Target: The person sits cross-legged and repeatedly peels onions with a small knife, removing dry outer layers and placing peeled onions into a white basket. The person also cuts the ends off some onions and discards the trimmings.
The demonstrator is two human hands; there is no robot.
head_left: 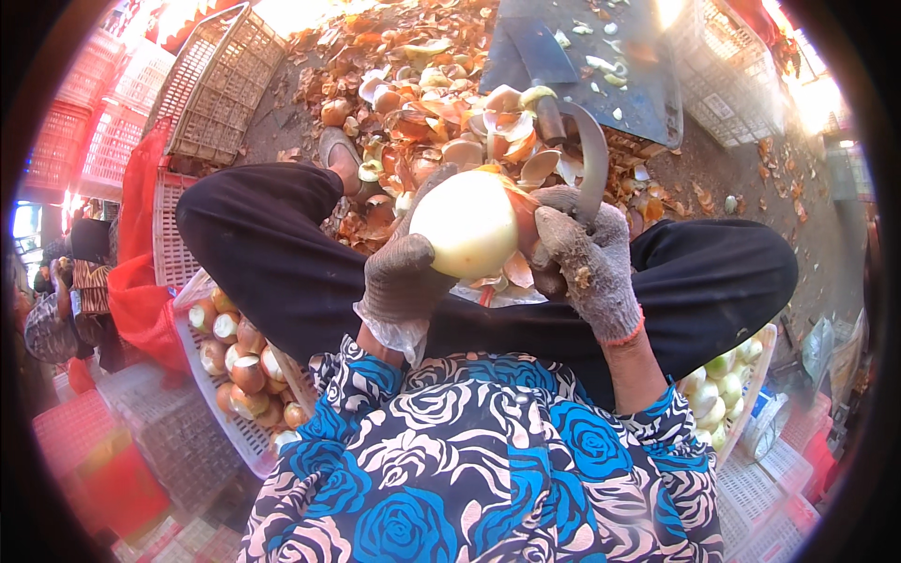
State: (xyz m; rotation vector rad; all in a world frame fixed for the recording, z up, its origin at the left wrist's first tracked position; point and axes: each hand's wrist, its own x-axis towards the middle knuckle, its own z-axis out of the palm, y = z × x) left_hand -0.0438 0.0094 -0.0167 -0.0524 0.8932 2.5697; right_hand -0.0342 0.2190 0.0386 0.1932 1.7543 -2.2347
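Observation:
A large, mostly peeled pale onion (466, 226) rests in my gloved left hand (402, 271), whose thumb presses its near side. My right hand (595, 264), in a grey knit glove, grips a curved knife (595, 158). The blade rises from the fist and hooks to the left above it; its handle is hidden by the glove. Brown-orange skin (519, 211) hangs off the onion's right side, between the two hands. Part of the right fingertips is hidden behind the peel and onion.
Onion skins (415, 141) heap on the ground ahead. A cleaver (540, 53) lies on a dark board (598, 91). At my left stands a crate (232, 429) of unpeeled onions; at my right, a crate (757, 373) of peeled ones. A person's bag-side figure (84, 302) appears far left.

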